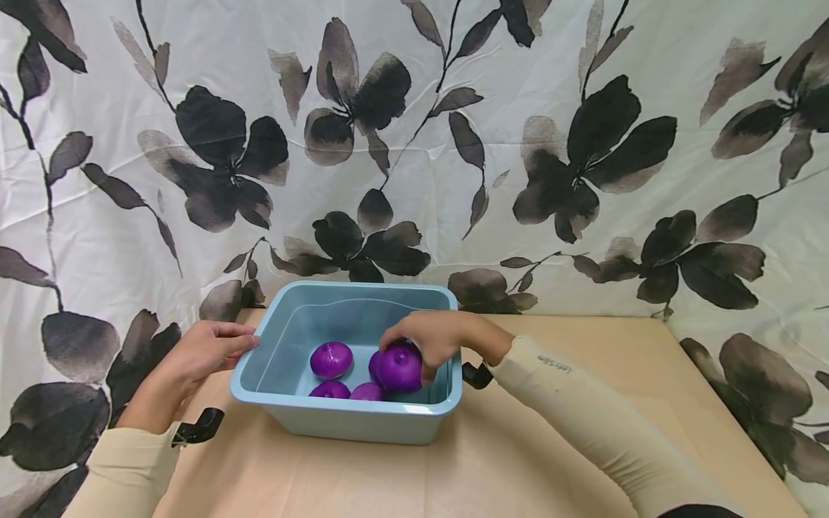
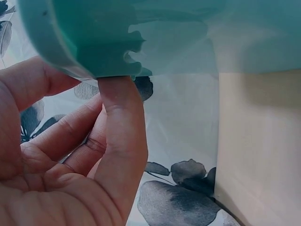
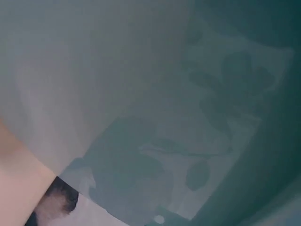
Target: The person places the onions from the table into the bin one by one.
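Observation:
A light blue plastic tub (image 1: 352,406) stands on a tan table. Several purple onions lie in it, one at the left (image 1: 331,359) and two by the front wall (image 1: 329,391) (image 1: 367,392). My right hand (image 1: 414,347) reaches over the tub's right rim, its fingers curled round another purple onion (image 1: 398,370). With fingers extended, my left hand (image 1: 223,344) rests against the tub's left rim. In the left wrist view a fingertip (image 2: 117,89) touches the underside of the tub's rim (image 2: 61,42). Little shows in the right wrist view beyond the tub's inner wall (image 3: 117,84), blurred.
The tan table (image 1: 518,446) stretches out to the right of and in front of the tub. A white cloth with dark flowers (image 1: 453,144) hangs close behind the tub and drapes past both side edges of the table.

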Available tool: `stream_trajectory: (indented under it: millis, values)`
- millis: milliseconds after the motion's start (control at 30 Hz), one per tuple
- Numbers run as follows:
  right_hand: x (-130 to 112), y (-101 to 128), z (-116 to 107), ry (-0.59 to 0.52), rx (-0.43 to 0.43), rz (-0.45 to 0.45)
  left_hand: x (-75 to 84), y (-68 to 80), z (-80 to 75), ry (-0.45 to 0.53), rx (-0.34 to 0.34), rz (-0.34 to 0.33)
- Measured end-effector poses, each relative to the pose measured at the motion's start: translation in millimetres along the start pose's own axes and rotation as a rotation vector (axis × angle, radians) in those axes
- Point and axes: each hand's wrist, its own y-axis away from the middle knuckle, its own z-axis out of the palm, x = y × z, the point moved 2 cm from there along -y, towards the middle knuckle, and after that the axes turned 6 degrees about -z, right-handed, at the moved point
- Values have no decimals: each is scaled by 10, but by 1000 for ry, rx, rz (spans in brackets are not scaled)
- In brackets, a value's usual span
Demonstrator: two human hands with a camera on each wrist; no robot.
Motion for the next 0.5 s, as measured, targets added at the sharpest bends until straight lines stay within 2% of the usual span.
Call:
stream_trajectory:
  millis: [233, 500]
  values:
    - [-26, -46, 67, 116, -94, 80, 8, -53, -19, -1, -3, 2]
    - [-11, -99, 105, 183, -128, 151, 21, -92, -38, -5, -9, 0]
